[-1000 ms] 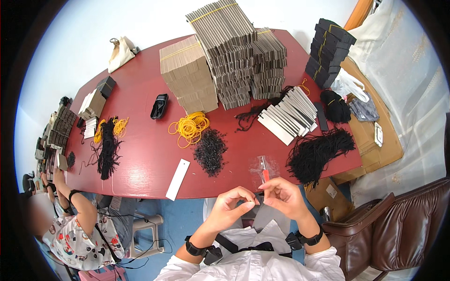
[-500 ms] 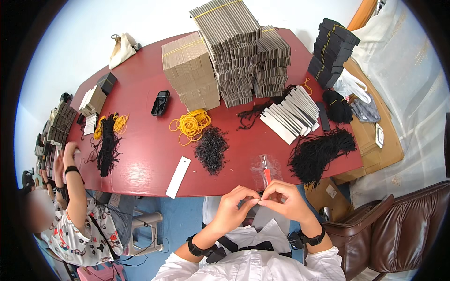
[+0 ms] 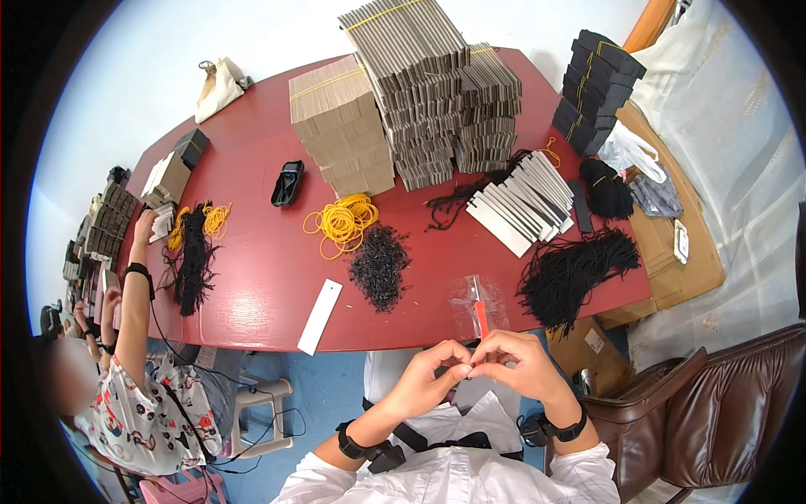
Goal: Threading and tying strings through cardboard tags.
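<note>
Just off the table's front edge, my left hand (image 3: 430,375) and my right hand (image 3: 519,364) meet fingertip to fingertip. Both are closed in a pinch; a tiny dark bit shows between them, too small to name. Beyond my right hand lies a red-handled tool (image 3: 480,316) with a metal end, on a crumpled clear plastic bag (image 3: 499,312). A white card strip (image 3: 320,317) with a small hole rests left of my hands. Farther in is a heap of small black plastic pieces (image 3: 379,267). Black cords (image 3: 579,277) lie bunched on the right.
Tall stacks of grey-brown card (image 3: 420,101) stand at the back of the red table (image 3: 252,286). Yellow rubber bands (image 3: 342,223), fanned white strips (image 3: 522,206) and a black tray (image 3: 287,185) lie nearer. A co-worker's arm (image 3: 134,311) reaches in at left; a brown chair (image 3: 714,412) stands right.
My hands stay pinched together, having shifted slightly right and changed their finger hold. The co-worker's hand at left has moved farther over the table, to the white strips there.
</note>
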A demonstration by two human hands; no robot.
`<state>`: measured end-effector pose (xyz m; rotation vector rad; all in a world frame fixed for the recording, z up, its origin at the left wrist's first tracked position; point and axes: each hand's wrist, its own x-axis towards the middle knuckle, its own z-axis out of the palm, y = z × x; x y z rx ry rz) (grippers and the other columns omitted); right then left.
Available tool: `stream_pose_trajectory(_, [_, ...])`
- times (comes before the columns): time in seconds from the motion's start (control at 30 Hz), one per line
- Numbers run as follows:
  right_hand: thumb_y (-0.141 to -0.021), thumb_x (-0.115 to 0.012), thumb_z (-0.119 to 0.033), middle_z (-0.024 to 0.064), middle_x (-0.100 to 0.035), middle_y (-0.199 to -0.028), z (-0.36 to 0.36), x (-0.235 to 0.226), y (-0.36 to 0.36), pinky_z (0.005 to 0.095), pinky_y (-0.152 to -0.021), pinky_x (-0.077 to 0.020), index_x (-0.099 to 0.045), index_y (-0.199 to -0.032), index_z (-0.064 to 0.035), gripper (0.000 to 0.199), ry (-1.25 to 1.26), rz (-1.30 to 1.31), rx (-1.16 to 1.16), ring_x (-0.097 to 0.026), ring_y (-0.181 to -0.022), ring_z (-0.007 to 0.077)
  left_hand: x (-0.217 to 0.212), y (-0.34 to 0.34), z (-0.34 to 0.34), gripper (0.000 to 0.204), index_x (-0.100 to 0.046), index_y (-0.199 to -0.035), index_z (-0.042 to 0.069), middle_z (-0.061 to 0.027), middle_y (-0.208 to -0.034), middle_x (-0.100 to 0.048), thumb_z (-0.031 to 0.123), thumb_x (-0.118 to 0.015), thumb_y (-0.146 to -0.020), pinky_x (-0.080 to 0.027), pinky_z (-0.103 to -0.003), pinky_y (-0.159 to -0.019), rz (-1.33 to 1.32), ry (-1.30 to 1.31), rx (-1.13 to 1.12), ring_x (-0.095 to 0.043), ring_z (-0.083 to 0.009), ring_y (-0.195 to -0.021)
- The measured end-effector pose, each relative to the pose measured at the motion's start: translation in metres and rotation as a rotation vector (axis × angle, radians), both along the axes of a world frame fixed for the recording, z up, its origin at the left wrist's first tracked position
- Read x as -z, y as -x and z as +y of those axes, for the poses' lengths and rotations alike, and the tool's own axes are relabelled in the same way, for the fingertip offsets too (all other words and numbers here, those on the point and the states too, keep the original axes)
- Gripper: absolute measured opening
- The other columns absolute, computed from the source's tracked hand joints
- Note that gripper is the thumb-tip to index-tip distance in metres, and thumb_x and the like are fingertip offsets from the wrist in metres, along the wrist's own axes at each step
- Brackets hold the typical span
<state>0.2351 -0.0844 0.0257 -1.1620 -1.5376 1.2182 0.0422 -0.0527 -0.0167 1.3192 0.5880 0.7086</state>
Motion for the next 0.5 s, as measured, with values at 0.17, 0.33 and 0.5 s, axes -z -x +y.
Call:
stream_pose_trajectory(0.17, [-0.079, -0.071, -0.002, 0.0036, -0.063, -0.078, -0.0001, 0.0009, -0.0018, 0.0218, -0.052, -0.044, -0.065, -0.086, -0.0018, 0.01, -0.065, -0.021, -0.021, -0.057, -0.062, 0.008, 0.0035, 0.001, -0.0001, 0.01, -0.055, -0.097, 0.0, -0.0016, -0.088, -0.058, 0.009, -0.057, -0.093, -0.046, -0.023, -0.071, 0.0, 0.089, 0.056, -0.056, -0.0084, -0.081])
stream_pose_trajectory(0.33, [-0.078, -0.07, 0.002, 0.0052, -0.063, -0.079, -0.0006, 0.0033, -0.0006, 0.0199, -0.048, -0.0447, -0.065, -0.084, 0.0, 0.008, 0.073, 0.129, -0.009, -0.059, -0.06, 0.0089, 0.0065, -0.0013, 0.0009, 0.011, -0.055, -0.094, 0.001, -0.0005, -0.085, -0.058, 0.012, -0.057, -0.094, -0.044, -0.02, -0.061, -0.142, 0.186, 0.057, -0.052, -0.004, -0.073])
stream_pose_trajectory(0.5, [-0.081, -0.066, 0.004, 0.0059, -0.062, -0.081, -0.0035, 0.0068, 0.0033, 0.0189, -0.046, -0.044, -0.063, -0.083, 0.0006, 0.006, 0.07, 0.146, 0.024, -0.06, -0.06, 0.0081, 0.003, -0.0008, 0.0008, 0.012, -0.057, -0.091, 0.002, 0.0017, -0.079, -0.058, 0.013, -0.06, -0.093, -0.038, -0.018, -0.053, -0.136, 0.187, -0.02, -0.048, -0.0007, -0.065])
